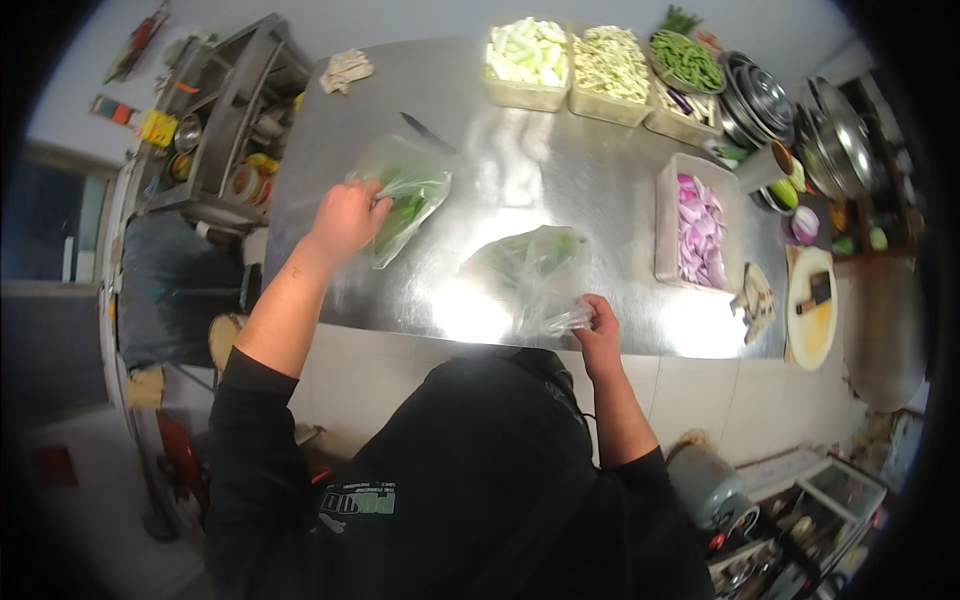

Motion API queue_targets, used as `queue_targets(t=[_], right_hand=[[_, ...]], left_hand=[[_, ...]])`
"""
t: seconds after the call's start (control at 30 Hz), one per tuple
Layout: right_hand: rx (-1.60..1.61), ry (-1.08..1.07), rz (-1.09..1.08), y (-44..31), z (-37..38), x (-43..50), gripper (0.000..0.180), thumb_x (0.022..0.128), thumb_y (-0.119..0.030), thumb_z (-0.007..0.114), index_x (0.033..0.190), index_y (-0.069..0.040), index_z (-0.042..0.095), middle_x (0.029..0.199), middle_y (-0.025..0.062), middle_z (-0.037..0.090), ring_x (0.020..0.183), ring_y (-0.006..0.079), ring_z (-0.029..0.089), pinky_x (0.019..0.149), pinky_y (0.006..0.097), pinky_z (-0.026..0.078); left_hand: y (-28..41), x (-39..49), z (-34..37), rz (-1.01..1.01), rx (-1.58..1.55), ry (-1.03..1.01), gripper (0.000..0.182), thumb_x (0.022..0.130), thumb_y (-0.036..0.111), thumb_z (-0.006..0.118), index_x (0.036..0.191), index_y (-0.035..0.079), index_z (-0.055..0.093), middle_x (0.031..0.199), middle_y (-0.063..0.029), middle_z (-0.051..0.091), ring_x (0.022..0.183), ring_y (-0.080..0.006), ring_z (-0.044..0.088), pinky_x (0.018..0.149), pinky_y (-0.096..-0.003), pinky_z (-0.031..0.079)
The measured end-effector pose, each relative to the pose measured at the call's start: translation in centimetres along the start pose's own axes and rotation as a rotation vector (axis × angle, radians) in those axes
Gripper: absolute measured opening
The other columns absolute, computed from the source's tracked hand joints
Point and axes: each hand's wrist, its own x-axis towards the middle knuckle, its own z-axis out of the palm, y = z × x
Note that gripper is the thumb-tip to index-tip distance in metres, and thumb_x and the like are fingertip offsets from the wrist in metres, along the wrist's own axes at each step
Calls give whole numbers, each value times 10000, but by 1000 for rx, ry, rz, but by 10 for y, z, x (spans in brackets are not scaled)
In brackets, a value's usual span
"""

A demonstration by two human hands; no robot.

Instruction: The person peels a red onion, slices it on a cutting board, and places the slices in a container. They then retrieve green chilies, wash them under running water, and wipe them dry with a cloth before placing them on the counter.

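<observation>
My left hand (pixel 349 217) grips the gathered top of a clear plastic bag (pixel 409 202) with green vegetables inside, at the left of the steel table. In my right hand (pixel 598 330) is the bunched mouth of a second clear plastic bag (pixel 540 262), close to the table's front edge. Something green shows through that bag too, but I cannot tell its exact kind. Beyond the left bag lies a knife (pixel 426 131), its handle end partly hard to make out against the steel.
Tubs of cut pale vegetables (pixel 527 56) and shredded vegetables (pixel 611 67) line the back of the steel table (pixel 420 82). A tub of purple onion pieces (pixel 701 232) stands right, near a cloth (pixel 756 300) and a cleaver (pixel 817 289) on a round board (pixel 806 337). A crumpled cloth (pixel 346 70) lies back left.
</observation>
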Motion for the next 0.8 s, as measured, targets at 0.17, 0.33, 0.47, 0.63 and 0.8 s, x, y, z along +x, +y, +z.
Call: queue_targets(t=[0.17,0.33,0.47,0.63,0.8], right_hand=[[77,384,-71,-4,19,-38,169,906,-4,535,1061,-44,589,984,43,629,933,144,599,828,292,489],[735,390,-13,-32,35,-51,213,928,-25,507,1137,-42,545,1033,125,631,933,229,636,796,371,526],[820,225,3,-32,29,-45,321,897,-13,520,1216,-50,519,1025,125,624,921,229,639,746,350,520],[171,275,107,-7,-9,-34,370,914,-159,532,1271,-61,533,1077,82,601,928,213,621,765,346,514],[399,273,354,-5,-26,-15,424,960,-376,503,1235,-69,602,1191,113,581,1037,262,588,840,430,521]], left_hand=[[27,-8,17,436,-54,401,404,811,133,722,1187,50,600,1191,-174,585,1093,-371,557,916,-456,466],[117,-68,105,942,-466,114,333,857,200,615,1154,49,624,1161,-148,614,1086,-336,580,954,-451,469],[151,-78,165,904,-618,-114,330,809,90,628,1137,52,635,1139,-198,636,1037,-379,620,943,-497,476],[119,-50,166,750,-30,-510,252,871,179,564,1077,65,654,984,-141,705,869,-329,684,782,-505,504],[81,-36,99,394,405,-356,333,867,228,640,1158,69,605,964,-148,693,934,-287,676,817,-449,494]])
